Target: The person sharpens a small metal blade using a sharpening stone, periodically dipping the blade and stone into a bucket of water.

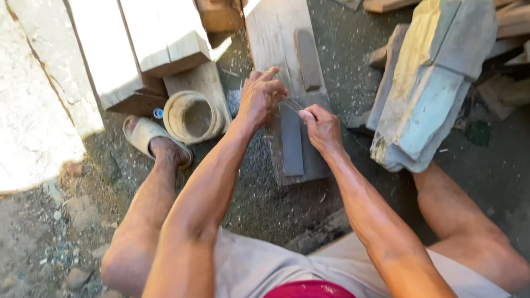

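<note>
The thin metal blade (292,104) lies slanted across the top end of the dark sharpening stone (291,146), whose long axis runs away from the person. The left hand (259,99) presses fingers on it; the right hand (321,128) is clamped on its near end.
</note>
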